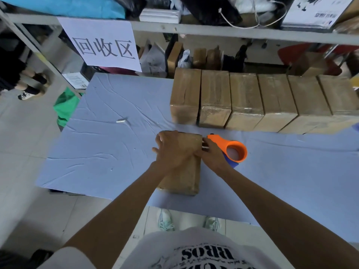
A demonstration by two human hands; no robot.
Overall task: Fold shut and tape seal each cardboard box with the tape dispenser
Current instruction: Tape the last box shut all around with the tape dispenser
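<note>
Taping step in hand: box sits near the table's front edge, left hand pressed flat on its top, fingers spread. Right hand grips the dispenser at the box's far right corner. Next move likely calls for drawing tape along the seam, flaps held down; sealed boxes line the far edge.

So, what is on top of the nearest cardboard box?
The left hand lies flat on the box; the right hand holds the tape dispenser at its right edge. Its top beneath is hidden.
</note>
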